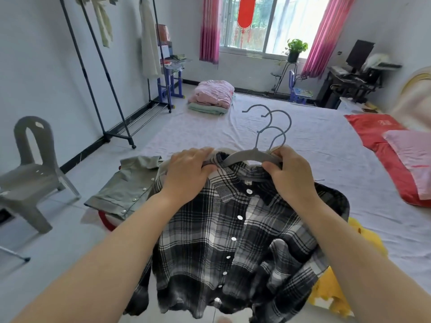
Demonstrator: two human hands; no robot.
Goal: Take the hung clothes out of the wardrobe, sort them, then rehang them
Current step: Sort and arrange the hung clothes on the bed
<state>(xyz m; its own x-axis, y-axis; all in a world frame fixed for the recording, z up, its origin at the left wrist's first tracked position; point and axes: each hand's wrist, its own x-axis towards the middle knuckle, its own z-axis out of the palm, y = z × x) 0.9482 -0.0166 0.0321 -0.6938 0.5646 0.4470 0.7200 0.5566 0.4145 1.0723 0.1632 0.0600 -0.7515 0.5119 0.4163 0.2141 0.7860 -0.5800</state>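
Bed [291, 141] stretches ahead; left hand [186, 173], right hand [286, 176] curl fingers round plaid shirt [233, 229] hanger [242, 157].

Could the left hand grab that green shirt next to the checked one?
Probably yes. The green shirt lies just beside the left hand with nothing between them, but that hand grips the checked shirt by its hanger, so it must let go first.

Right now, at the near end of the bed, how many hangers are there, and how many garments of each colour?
Grey plastic hangers: 3, counted by their hooks
Black-and-white plaid button shirt: 1
Grey-green snap-button garment: 1
Yellow garment: 1
Total: 6
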